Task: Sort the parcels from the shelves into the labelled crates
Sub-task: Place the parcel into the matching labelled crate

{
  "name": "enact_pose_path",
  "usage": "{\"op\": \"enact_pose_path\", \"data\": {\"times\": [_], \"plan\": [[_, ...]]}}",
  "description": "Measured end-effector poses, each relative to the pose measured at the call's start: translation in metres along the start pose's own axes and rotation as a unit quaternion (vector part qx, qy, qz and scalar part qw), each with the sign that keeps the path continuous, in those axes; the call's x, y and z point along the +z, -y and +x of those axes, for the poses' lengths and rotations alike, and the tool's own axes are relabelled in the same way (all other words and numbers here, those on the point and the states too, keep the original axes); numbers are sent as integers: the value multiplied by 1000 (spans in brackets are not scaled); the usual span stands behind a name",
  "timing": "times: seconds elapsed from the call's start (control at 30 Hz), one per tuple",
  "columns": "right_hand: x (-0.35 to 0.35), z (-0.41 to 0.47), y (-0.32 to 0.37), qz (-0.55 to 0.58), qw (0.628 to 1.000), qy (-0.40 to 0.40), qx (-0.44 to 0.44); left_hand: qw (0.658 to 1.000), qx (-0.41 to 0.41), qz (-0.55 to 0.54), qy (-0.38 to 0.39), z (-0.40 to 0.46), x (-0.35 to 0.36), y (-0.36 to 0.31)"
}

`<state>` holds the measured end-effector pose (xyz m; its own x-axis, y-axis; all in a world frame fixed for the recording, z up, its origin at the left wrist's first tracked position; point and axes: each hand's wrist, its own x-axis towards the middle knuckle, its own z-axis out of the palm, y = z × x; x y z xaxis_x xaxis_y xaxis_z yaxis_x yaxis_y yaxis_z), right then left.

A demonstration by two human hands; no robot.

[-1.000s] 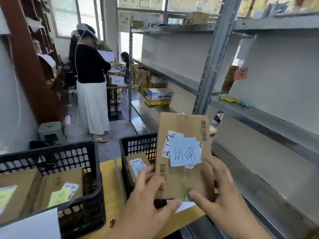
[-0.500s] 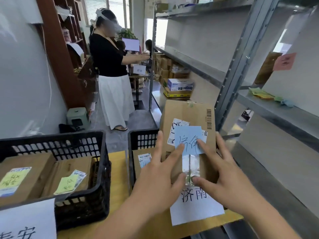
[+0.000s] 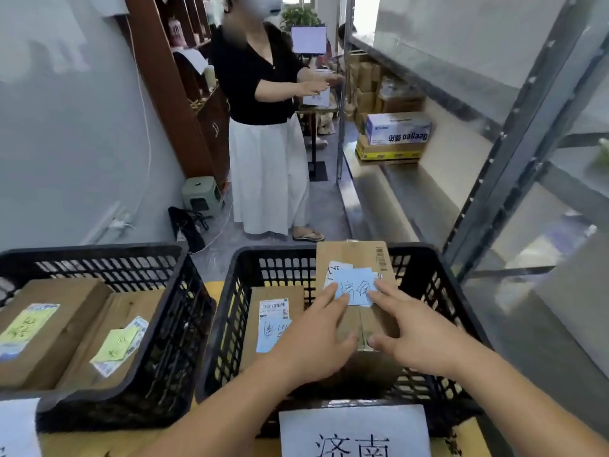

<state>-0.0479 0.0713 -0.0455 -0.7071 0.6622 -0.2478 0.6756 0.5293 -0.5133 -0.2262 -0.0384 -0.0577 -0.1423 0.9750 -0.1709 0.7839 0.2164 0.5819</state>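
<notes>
A brown cardboard parcel (image 3: 357, 255) with a blue handwritten note (image 3: 354, 288) leans tilted inside the right black crate (image 3: 273, 252). That crate carries a white paper label (image 3: 354, 430) on its near wall. My left hand (image 3: 313, 344) and my right hand (image 3: 421, 334) both lie on the parcel's upper face, fingers straight and touching the note, thumbs at its near edge. A second parcel (image 3: 273, 301) with a blue note lies flat in the same crate, to the left.
The left black crate (image 3: 92, 250) holds two parcels (image 3: 56, 311) with yellow-green notes. A person (image 3: 263, 127) stands in the aisle beyond the crates, near a green stool (image 3: 199, 194). Grey metal shelving (image 3: 514, 159) runs along the right, with boxes (image 3: 395, 130) farther back.
Both hands have brought the parcel down from chest height into the right crate. The view has tipped downward, and the person in the aisle has turned to face the shelving.
</notes>
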Motion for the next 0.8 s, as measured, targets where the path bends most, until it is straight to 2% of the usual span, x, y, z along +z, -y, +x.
{"op": "enact_pose_path", "data": {"times": [0.23,0.53,0.8], "plan": [[61,58,-43,8,994,104,-18,990,-80,31,111,38,42,56],[69,66,-40,10,993,114,-37,994,-79,27,70,35,49,75],[68,74,-39,23,995,86,-49,995,-89,32,24,38,52,73]]}}
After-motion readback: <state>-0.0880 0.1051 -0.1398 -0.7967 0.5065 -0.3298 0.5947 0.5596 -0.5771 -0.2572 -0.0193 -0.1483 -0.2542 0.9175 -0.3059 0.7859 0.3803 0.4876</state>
